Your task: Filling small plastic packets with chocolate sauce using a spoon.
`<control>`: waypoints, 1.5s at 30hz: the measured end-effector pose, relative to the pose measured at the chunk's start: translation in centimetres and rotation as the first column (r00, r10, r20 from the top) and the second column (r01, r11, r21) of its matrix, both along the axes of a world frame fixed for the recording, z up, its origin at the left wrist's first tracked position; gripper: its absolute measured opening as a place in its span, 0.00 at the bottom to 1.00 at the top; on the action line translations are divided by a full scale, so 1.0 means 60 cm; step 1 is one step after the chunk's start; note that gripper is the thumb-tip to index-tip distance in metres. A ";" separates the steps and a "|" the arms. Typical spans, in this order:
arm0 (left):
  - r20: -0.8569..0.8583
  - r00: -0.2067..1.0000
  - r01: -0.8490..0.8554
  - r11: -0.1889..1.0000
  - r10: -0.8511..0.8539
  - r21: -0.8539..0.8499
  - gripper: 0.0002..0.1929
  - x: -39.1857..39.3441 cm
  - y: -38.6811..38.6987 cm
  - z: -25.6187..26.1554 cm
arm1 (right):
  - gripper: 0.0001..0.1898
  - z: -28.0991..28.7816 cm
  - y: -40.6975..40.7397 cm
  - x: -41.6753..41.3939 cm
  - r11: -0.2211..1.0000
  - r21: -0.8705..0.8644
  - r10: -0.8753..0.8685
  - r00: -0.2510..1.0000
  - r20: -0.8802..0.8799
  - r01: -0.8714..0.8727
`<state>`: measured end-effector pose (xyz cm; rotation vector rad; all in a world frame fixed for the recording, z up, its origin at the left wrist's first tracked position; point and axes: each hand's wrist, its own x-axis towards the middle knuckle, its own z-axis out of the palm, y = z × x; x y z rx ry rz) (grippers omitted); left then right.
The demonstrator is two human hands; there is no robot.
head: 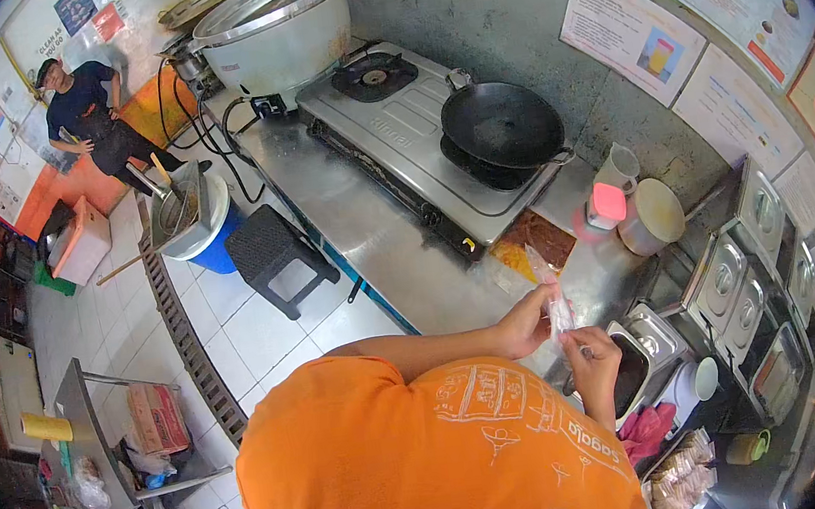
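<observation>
My left hand (528,322) grips a narrow, crumpled clear plastic bag (558,314) above the steel counter (443,303). My right hand (594,355) pinches the bag's lower end between thumb and fingers. The bag's upper end sticks up past my left hand; whether anything is inside cannot be made out. Just beyond it, an orange-brown picture or mat (533,242) lies on the counter. To the right of my right hand sits a steel pan with dark contents (630,365), beside a lidded steel pan (654,332).
A two-burner gas stove (393,124) carries a black wok (502,123). Behind it stands a large rice cooker (277,35). A pink-lidded container (605,205), a jug (617,166) and a pot (650,215) line the wall. A black stool (279,250) and another person (90,113) are left.
</observation>
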<state>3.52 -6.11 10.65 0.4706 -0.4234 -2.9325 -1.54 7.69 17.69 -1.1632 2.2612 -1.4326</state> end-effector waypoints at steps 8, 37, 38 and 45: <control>0.016 0.999 -0.045 0.977 0.049 -0.210 0.15 -0.001 0.000 -0.016 | 0.10 0.001 0.003 0.005 0.999 0.008 -0.040 0.998 -0.043 0.040; 0.090 0.993 -0.023 0.890 0.072 -0.456 0.27 0.015 0.013 0.040 | 0.14 -0.030 0.030 -0.019 0.997 0.073 -0.047 0.935 0.351 0.022; 0.084 0.994 -0.020 0.886 0.067 -0.462 0.27 0.016 0.014 0.041 | 0.13 -0.029 0.031 -0.020 0.999 0.043 -0.045 0.921 0.387 0.030; 0.035 0.998 -0.030 0.872 0.054 -0.488 0.26 0.010 0.016 0.030 | 0.11 -0.047 0.030 -0.027 0.999 -0.043 0.017 0.865 0.501 0.005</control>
